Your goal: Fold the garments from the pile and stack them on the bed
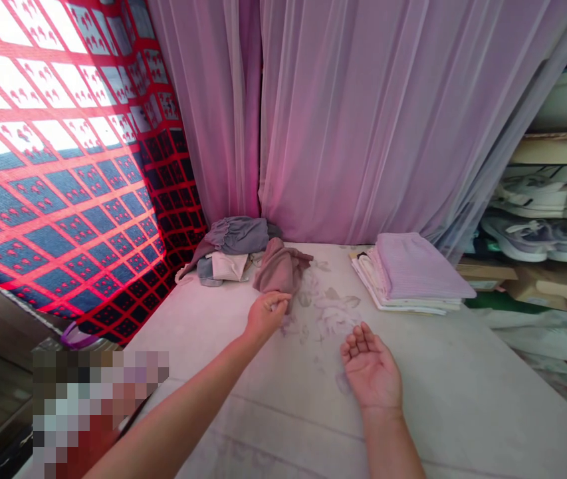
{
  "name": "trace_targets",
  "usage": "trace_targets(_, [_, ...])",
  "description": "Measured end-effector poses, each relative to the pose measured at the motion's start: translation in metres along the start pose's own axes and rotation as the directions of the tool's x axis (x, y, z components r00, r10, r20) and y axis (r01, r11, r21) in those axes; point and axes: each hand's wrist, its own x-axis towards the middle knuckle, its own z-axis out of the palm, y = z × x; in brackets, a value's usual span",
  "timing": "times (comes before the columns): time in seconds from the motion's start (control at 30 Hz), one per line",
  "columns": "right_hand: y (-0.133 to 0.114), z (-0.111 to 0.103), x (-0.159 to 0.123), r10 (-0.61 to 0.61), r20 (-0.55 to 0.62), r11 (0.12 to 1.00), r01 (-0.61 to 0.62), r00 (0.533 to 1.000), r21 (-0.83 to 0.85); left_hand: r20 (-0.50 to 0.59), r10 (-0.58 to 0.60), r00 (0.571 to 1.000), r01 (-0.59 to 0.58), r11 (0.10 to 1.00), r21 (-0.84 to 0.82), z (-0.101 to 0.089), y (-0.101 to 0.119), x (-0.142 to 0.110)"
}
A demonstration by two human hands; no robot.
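A crumpled mauve-brown garment (pixel 277 267) lies on the bed, its lower edge running down to my left hand (pixel 267 314). The fingers of that hand are pinched together on this near edge, and its palm is turned away from view. My right hand (pixel 373 369) is palm up above the sheet, fingers apart and a little curled, with nothing in it. Just behind the garment rests a loose heap with a grey gathered piece (pixel 238 234) on top and a pale pink cloth (pixel 230 266) below. A neat stack topped by a folded lilac cloth (pixel 420 266) sits beyond my right hand.
The bed (pixel 462 399) has a pale floral sheet. Purple curtains (pixel 333 120) hang along its far side, and a red-and-dark patterned cloth (pixel 64 166) hangs at left. Shelves on the right hold shoes (pixel 527 239). A pixelated patch covers the lower left.
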Motion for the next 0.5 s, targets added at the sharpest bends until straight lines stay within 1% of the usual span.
trace_targets(0.07, [-0.002,0.002,-0.002,0.014,-0.032,1.000,-0.013,0.999,0.027,0.027,0.008,1.000,-0.004,0.993,-0.122,0.010,0.010,-0.020])
trace_targets(0.1, [-0.003,0.003,-0.002,0.015,-0.038,0.999,-0.014,0.999,0.032,0.059,0.014,0.998,-0.003,0.985,-0.174,0.013,0.013,-0.029])
trace_targets(0.17, [-0.004,0.003,-0.003,0.006,-0.029,1.000,-0.005,1.000,0.028,0.157,0.014,0.988,0.027,0.966,-0.257,0.017,0.017,-0.042])
trace_targets(0.23, [-0.003,0.002,-0.002,-0.008,-0.010,1.000,0.009,1.000,0.017,0.232,-0.023,0.973,0.093,0.951,-0.296,0.014,0.013,-0.043])
trace_targets(0.27, [-0.003,0.001,-0.002,-0.014,-0.005,1.000,0.015,1.000,0.014,0.235,-0.053,0.971,0.122,0.950,-0.287,0.009,0.009,-0.039])
trace_targets(0.3, [-0.002,0.000,-0.001,-0.019,-0.004,1.000,0.019,1.000,0.014,0.208,-0.095,0.973,0.149,0.953,-0.263,0.002,0.002,-0.031])
trace_targets(0.33, [-0.002,0.000,-0.001,-0.021,-0.006,1.000,0.021,1.000,0.017,0.135,-0.122,0.983,0.149,0.967,-0.209,-0.009,-0.006,-0.021])
trace_targets(0.37, [-0.001,0.000,0.000,-0.023,-0.009,1.000,0.023,1.000,0.019,0.042,-0.137,0.990,0.142,0.980,-0.136,-0.021,-0.015,-0.010])
trace_targets(0.4, [0.000,-0.001,0.000,-0.025,-0.009,1.000,0.025,1.000,0.018,-0.084,-0.155,0.984,0.150,0.986,-0.068,-0.034,-0.025,0.003])
trace_targets(0.43, [0.001,-0.001,0.000,-0.028,-0.005,1.000,0.028,1.000,0.012,-0.210,-0.180,0.961,0.174,0.984,-0.047,-0.049,-0.035,0.016])
trace_targets(0.47, [0.002,-0.001,0.001,-0.032,0.002,0.999,0.032,0.999,0.002,-0.290,-0.244,0.925,0.232,0.970,-0.076,-0.062,-0.044,0.029])
trace_targets(0.5, [0.002,-0.001,0.001,-0.036,0.012,0.999,0.036,0.999,-0.009,-0.340,-0.349,0.873,0.318,0.937,-0.146,-0.075,-0.053,0.040])
